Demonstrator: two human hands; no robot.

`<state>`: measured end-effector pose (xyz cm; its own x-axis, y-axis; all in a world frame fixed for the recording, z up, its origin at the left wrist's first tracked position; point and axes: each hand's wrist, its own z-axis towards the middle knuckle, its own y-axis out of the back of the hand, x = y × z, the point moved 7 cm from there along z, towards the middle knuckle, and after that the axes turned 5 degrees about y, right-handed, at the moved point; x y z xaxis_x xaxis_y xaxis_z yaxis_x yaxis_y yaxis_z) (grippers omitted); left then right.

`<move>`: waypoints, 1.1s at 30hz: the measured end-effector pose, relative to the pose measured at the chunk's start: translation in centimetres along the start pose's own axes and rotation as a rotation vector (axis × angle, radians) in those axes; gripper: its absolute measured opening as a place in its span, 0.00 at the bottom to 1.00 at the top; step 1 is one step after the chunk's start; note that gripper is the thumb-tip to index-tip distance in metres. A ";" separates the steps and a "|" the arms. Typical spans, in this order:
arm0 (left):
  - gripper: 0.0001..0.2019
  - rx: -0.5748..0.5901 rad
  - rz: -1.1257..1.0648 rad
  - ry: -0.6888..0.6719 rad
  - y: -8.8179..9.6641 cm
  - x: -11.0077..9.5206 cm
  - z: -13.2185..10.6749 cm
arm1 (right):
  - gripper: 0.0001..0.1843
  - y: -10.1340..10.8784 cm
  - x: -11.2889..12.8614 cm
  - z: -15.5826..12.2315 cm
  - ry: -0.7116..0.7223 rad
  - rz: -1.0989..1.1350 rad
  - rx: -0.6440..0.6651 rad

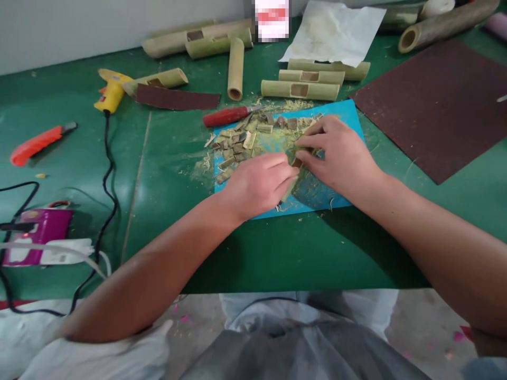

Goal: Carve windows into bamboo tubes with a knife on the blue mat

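Over a blue sheet (283, 212), both hands are at work on a short bamboo tube (291, 189) that slants between them. My left hand (263, 182) is closed round its nearer part, hiding much of it. My right hand (340, 150) grips the farther part, thumb and fingers bent round it, near what looks like a cut opening. Small bamboo chips (240, 142) and pale shavings lie scattered on the sheet left of and beyond the hands. A red-handled knife (227, 116) rests at the sheet's far left corner, blade pointing right.
Notched bamboo tubes (301, 91) lie beyond the sheet, and others line the wall. A yellow glue gun (113, 91), an orange cutter (41, 143) and a purple power strip (51, 232) with cables lie left. Brown sandpaper (431, 111) covers the right. White paper (332, 31) lies behind.
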<state>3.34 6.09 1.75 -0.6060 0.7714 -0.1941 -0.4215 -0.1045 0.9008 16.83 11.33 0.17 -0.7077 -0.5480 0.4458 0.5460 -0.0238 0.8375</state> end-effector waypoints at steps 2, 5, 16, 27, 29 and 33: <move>0.17 0.000 0.012 -0.008 0.0 0.0 0.0 | 0.10 -0.1 0.0 0.0 -0.001 0.009 0.003; 0.19 0.016 0.028 0.002 -0.2 -0.1 -0.1 | 0.10 -0.1 0.0 0.0 0.003 0.005 -0.004; 0.20 0.015 0.037 0.043 -0.3 -0.1 -0.1 | 0.10 -0.2 -0.1 -0.2 -0.015 0.027 -0.026; 0.19 0.047 0.023 0.085 -0.4 0.2 -0.2 | 0.10 -0.3 -0.2 -0.1 -0.007 0.032 -0.025; 0.19 0.055 0.030 0.066 -0.5 0.1 -0.2 | 0.10 -0.3 -0.2 -0.2 -0.018 0.033 -0.034; 0.20 0.029 0.029 0.056 -0.4 0.1 -0.2 | 0.09 -0.2 -0.1 -0.2 0.004 0.049 -0.051</move>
<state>3.30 6.11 1.32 -0.6548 0.7319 -0.1886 -0.3839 -0.1072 0.9171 16.87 11.17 -0.13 -0.6780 -0.5528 0.4845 0.6021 -0.0396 0.7974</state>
